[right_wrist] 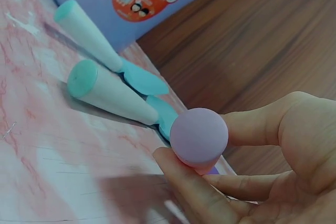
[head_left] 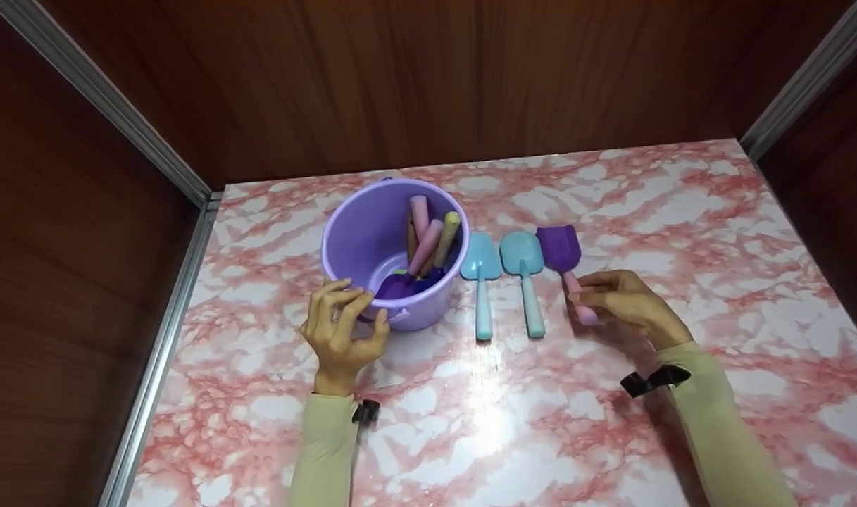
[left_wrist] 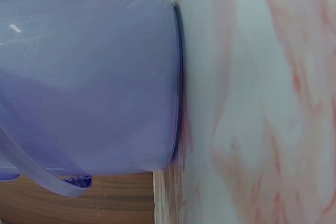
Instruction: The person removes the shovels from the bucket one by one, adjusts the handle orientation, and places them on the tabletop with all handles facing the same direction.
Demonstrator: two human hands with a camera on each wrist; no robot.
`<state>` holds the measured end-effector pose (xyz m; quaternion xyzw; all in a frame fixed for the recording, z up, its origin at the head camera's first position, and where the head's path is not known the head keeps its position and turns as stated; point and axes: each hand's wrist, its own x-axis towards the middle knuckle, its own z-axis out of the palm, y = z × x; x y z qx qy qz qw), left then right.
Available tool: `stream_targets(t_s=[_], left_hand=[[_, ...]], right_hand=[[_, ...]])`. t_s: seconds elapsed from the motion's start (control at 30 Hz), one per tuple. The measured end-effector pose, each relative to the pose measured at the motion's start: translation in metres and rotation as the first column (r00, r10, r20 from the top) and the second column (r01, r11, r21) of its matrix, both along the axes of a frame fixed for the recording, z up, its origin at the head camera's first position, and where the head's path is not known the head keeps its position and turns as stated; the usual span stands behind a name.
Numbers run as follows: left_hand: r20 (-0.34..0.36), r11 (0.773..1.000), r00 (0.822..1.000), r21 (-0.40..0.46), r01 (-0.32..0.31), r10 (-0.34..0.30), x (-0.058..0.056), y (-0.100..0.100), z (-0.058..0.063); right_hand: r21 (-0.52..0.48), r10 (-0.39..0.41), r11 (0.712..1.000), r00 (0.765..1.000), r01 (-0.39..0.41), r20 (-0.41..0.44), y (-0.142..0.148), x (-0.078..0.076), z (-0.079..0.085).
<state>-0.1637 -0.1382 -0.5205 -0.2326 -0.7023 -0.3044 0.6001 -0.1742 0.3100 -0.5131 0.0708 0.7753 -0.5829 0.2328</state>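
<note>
My left hand (head_left: 340,338) is at the front-left rim of a purple bucket (head_left: 428,313), its fingertips hooked over the edge and its thumb against the outside. In the left wrist view the bucket wall (left_wrist: 89,87) fills much of the picture, and that hand is out of sight. My right hand (head_left: 629,303) pinches the pink handle of a toy shovel with a purple blade (head_left: 560,248). Up close, the right wrist view shows the handle's round end (right_wrist: 199,136) between thumb and fingers. Left of this shovel lie two light-blue shovels, one (head_left: 522,252) nearer it and another (head_left: 481,255) beside the bucket.
Inside the bucket stand several tools with pink handles (head_left: 426,246) and a yellow-topped handle (head_left: 447,239). The bucket's carrying handle (left_wrist: 50,179) hangs down its side. Brown wood panels (head_left: 428,84) enclose the red-and-white marbled tabletop (head_left: 259,436) at the back and sides.
</note>
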Motion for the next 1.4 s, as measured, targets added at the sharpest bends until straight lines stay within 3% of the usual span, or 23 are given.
stream_targets(t_s=[0.37,0.67,0.9,1.23,1.4], left_hand=[[-0.005,1.000,1.000,0.004,0.003,-0.003,-0.001,0.000,-0.001],[-0.001,1.000,1.000,0.004,0.006,-0.006,-0.001,0.001,-0.001],[-0.003,1.000,1.000,0.007,0.010,-0.010,-0.001,0.001,0.000],[-0.001,1.000,1.000,0.004,0.002,-0.002,0.000,0.000,0.001],[-0.002,1.000,1.000,0.001,0.004,-0.004,0.001,0.000,0.000]], right_hand=[[0.003,-0.008,1.000,1.000,0.008,0.005,-0.001,0.002,0.000],[0.154,0.046,0.987,0.998,-0.040,-0.038,-0.004,0.010,0.000],[0.247,0.096,0.967,0.988,-0.064,-0.120,-0.008,0.020,0.005],[0.272,0.091,0.960,0.992,-0.063,-0.092,-0.015,0.025,0.011],[0.394,0.132,0.917,0.981,-0.065,-0.144,-0.018,0.024,0.017]])
